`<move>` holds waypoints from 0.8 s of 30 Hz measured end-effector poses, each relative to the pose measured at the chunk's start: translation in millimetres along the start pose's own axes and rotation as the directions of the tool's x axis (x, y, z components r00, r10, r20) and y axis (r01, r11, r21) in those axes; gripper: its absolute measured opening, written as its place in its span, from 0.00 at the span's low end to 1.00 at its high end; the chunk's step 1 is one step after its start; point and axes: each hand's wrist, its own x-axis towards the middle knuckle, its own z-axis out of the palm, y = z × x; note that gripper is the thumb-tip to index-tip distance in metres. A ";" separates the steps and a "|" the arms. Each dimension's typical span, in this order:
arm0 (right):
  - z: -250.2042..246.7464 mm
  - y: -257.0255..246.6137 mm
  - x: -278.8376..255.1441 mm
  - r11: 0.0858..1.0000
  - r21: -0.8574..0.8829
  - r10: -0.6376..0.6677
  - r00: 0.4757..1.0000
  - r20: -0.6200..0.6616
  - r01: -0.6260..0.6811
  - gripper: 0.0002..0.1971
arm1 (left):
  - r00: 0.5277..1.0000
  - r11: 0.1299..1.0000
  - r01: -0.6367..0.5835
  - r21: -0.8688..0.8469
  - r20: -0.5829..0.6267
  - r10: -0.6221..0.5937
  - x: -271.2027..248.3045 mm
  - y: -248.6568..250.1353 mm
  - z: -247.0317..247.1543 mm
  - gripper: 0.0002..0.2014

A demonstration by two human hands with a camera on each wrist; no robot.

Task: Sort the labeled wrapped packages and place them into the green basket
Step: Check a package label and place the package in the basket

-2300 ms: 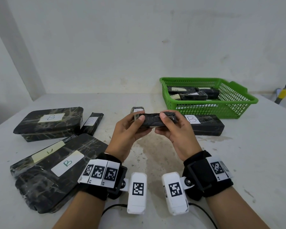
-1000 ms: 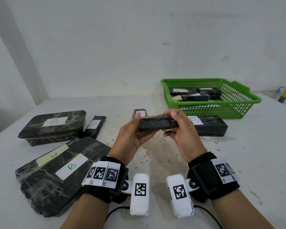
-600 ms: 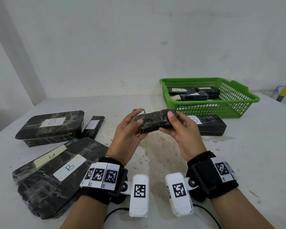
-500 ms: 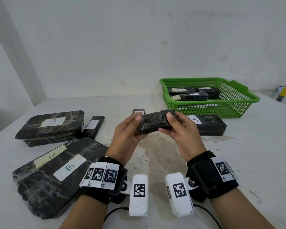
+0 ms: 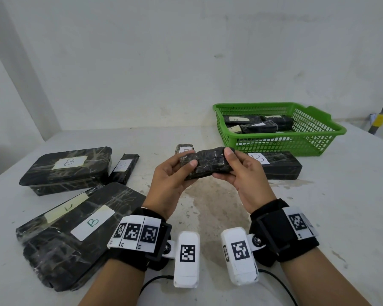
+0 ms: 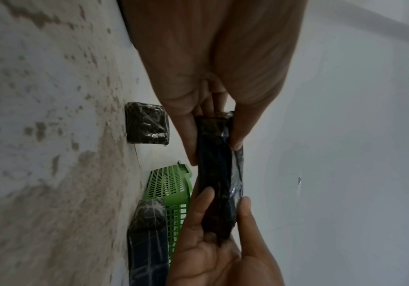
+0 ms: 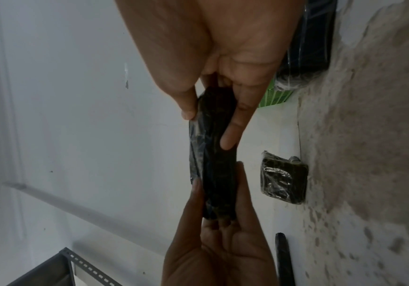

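The setting is a bare sorting or storage workspace. Indicators: a stained white table (image 5: 208,202), plain whitewashed walls (image 5: 142,62), a perforated steel shelf upright (image 7: 76,259), and a tool handle (image 5: 378,122) against the wall.

Both forearms reach forward from the near edge, wrists strapped with black bands carrying white tagged camera units. Left hand (image 5: 171,180) and right hand (image 5: 243,175) are raised side by side, palms turned toward each other, each pinching one end of the small wrapped package (image 5: 208,163) between thumb on top and fingers (image 6: 191,139) beneath.
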 end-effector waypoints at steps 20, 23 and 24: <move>7.7 6.7 -6.6 0.998 -0.059 -0.017 0.998 0.053 0.020 0.14 | 0.999 0.987 -0.039 0.155 -0.032 0.045 -1.5 1.3 -4.7 0.10; 3.7 6.2 -5.3 0.994 -0.079 -0.072 0.997 0.011 0.073 0.09 | 0.998 0.998 -0.011 0.061 0.056 0.008 -3.7 2.8 -1.1 0.16; 2.6 5.5 -4.8 0.994 -0.075 -0.080 0.997 0.002 0.080 0.08 | 0.997 1.000 0.005 0.030 0.081 -0.007 -4.3 2.9 -0.1 0.20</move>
